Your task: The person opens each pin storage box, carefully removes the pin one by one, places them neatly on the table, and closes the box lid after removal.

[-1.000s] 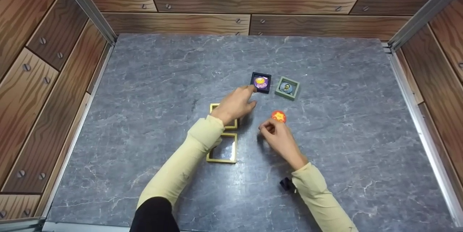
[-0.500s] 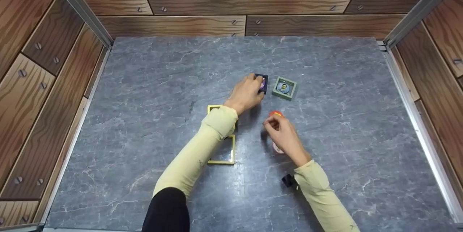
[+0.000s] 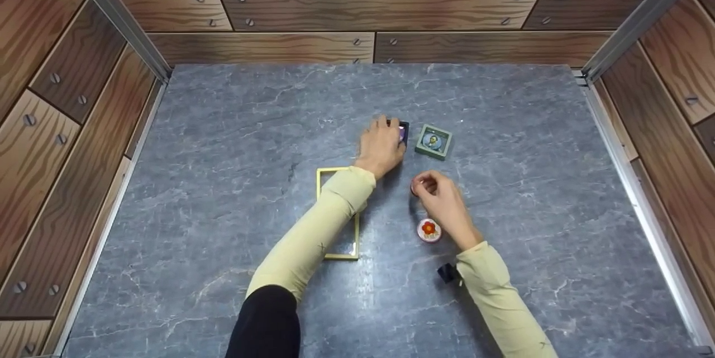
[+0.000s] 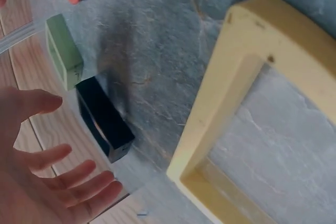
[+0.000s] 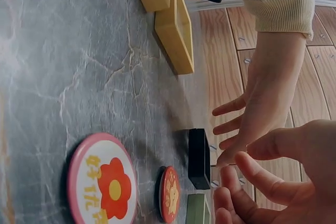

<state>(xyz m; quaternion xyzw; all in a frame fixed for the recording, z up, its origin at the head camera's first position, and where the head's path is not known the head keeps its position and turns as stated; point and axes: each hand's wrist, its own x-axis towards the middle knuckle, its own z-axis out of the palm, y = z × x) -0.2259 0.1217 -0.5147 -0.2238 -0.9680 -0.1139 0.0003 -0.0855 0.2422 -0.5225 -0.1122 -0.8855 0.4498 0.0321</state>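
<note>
My left hand (image 3: 381, 148) is over a small dark square frame (image 4: 105, 119) that holds a purple picture. In the left wrist view its fingers are spread beside this frame, with a gap between. To its right lies a green square frame (image 3: 433, 142) with a blue round picture. My right hand (image 3: 442, 201) hovers over a red round badge (image 5: 170, 194), which lies on the table. Its fingers bend loosely, the thumb near the index finger, and nothing shows between them. Nearer the body lies a pink-rimmed white badge (image 3: 429, 230) with a red flower.
Two yellow square frames (image 3: 356, 235) lie under the left forearm, partly hidden by the sleeve. A small black device (image 3: 447, 273) sits at the right cuff. Wood-patterned walls (image 3: 290, 6) enclose the grey marbled table (image 3: 223, 123) at the back and sides.
My left hand has moved right and forward over the dark frame, covering most of it. The right hand now hides most of the red badge, and the flower badge has come into sight.
</note>
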